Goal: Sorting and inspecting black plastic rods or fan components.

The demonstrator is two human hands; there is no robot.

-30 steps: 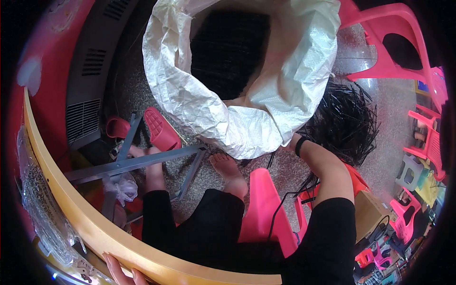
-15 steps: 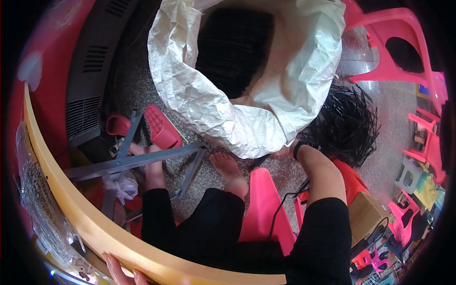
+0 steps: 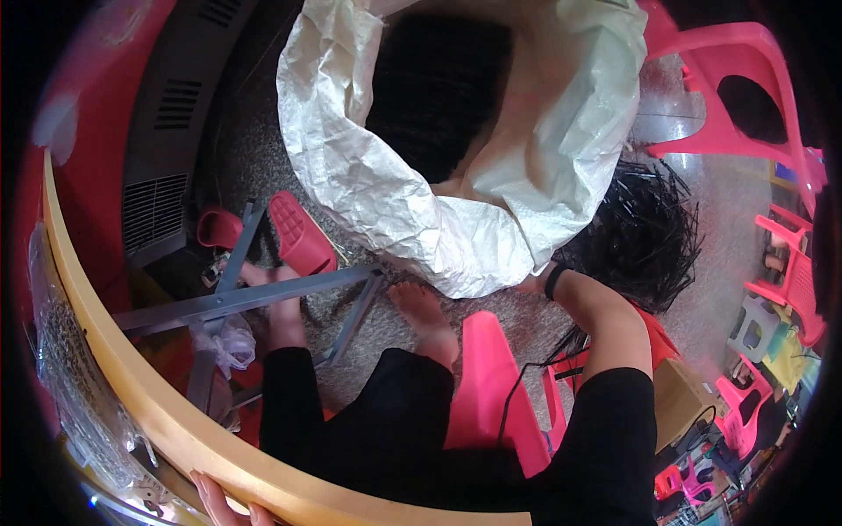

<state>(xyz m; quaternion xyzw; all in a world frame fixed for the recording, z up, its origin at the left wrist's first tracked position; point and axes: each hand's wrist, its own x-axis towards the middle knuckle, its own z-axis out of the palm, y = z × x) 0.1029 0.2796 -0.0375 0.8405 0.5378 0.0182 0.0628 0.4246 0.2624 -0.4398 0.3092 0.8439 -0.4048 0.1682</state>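
Observation:
A large white woven sack stands mouth-up in front of me, its rim crumpled and partly folded outward. Inside it lies a dense mass of thin black strips. My right hand reaches to the sack's near right rim; a dark band circles the wrist. The rim hides those fingers, so their grip does not show. At the lower left, my left hand rests at the curved wooden tabletop edge. Only its fingertips show, stretched and apart, with nothing visible in them.
Loose black strips are heaped on the floor right of the sack. A grey metal leg frame, pink slippers and my bare foot are nearby. Pink plastic chairs and a cardboard box stand on the right.
The sack's rim has shifted slightly right and down, and my right forearm has moved slightly right with it. My left hand stays at the table edge.

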